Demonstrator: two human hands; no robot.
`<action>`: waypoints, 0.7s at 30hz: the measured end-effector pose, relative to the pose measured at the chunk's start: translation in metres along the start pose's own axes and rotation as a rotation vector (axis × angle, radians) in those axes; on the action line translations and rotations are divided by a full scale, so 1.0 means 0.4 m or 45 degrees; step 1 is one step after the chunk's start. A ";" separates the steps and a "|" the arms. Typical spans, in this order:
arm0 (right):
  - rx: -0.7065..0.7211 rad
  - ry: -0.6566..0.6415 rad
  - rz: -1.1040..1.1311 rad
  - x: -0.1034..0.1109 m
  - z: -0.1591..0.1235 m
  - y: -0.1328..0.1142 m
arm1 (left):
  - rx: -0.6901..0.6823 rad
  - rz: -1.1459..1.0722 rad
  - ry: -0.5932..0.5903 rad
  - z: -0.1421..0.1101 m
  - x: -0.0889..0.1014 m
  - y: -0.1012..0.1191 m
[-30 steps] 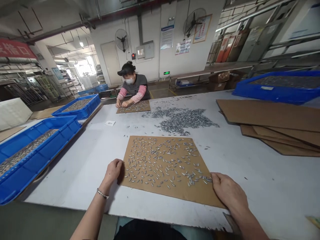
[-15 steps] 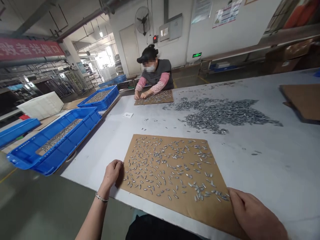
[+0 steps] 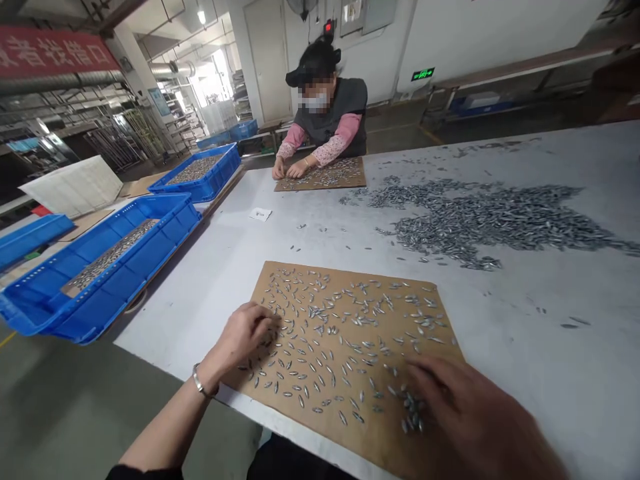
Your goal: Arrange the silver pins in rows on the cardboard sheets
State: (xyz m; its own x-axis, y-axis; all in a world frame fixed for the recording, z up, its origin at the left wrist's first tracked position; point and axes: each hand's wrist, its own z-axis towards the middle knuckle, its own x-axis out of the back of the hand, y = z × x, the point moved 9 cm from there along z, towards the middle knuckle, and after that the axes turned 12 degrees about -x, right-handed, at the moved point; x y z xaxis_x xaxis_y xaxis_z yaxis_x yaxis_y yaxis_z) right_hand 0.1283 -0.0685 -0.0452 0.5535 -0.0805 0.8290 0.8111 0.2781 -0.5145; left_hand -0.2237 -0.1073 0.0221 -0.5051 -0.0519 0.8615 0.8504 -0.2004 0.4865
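Note:
A brown cardboard sheet [image 3: 390, 453] lies on the white table in front of me. Scattered over it are many small silver spindle-shaped metal pieces [image 3: 300, 353], loosely spread on the left and bunched at the right. My left hand [image 3: 247, 333], a bracelet at its wrist, is over the sheet's left side with fingers curled in; whether a piece is between the fingertips is hidden. Over the right part, my right hand [image 3: 465, 400] is smeared by motion, its fingers beside a tight cluster of pieces [image 3: 413, 410].
A large heap of the same pieces [image 3: 500, 217] covers the table's right back. Across from me, a person [image 3: 340, 120] handles pieces on another cardboard sheet [image 3: 355, 175]. Blue trays [image 3: 173, 227] stand along the left edge; a small white paper [image 3: 261, 214] lies nearby.
Both hands have let go of the sheet's side edges and moved inward over it. Pieces at the right are now bunched closer together. My view has turned left.

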 end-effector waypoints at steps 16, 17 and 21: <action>0.108 -0.719 -0.309 -0.222 0.202 -0.239 | -0.207 0.395 -0.602 0.182 -0.272 0.110; 0.122 -0.729 -0.304 -0.224 0.203 -0.243 | -0.201 0.402 -0.612 0.182 -0.273 0.112; 0.159 -0.762 -0.342 -0.234 0.201 -0.254 | -0.177 0.413 -0.636 0.184 -0.266 0.120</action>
State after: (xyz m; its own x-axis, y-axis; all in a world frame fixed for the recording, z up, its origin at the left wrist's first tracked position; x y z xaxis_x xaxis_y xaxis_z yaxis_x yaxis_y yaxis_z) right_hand -0.0211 -0.0122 -0.0527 0.1052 0.3726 0.9220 0.8582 0.4343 -0.2735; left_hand -0.1184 -0.0394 -0.0357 -0.0650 0.3267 0.9429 0.9049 -0.3790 0.1937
